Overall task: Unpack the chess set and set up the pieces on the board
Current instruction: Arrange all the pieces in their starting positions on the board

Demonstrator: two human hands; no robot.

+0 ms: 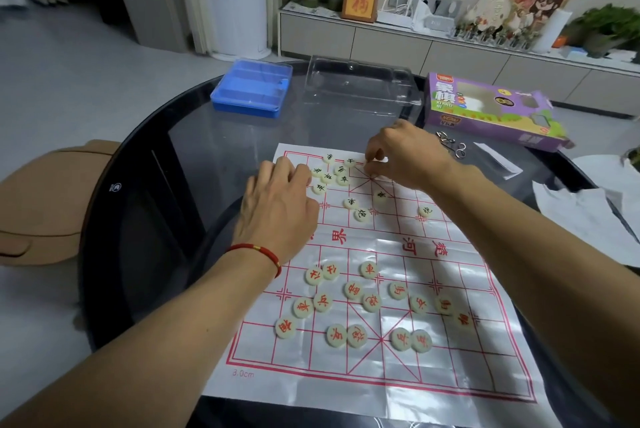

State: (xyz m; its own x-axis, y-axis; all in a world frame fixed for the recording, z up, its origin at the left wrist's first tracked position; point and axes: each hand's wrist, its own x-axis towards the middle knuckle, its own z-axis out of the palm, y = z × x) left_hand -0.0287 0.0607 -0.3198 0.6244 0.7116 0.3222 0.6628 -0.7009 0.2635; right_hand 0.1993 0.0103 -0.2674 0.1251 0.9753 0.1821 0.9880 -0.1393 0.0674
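A white plastic board sheet [433, 341] with a red grid lies on the dark round table. Several cream discs with black characters [351, 203] are scattered on its far half. Discs with red characters [368, 269] lie loose on the near half. My left hand [277, 205] rests palm down at the far left corner, its curled fingers over the black-lettered cluster; whether they hold a disc is hidden. My right hand [401, 153] reaches to the far edge near the middle, fingertips pinched together on the sheet; a disc under them cannot be made out.
A blue plastic case [251, 89] and a clear plastic tray [360, 86] sit beyond the board. The purple chess box [491, 112] lies at far right, metal rings [450, 145] beside it. White wrapping [581, 205] covers the table's right edge. A tan stool [45, 202] stands left.
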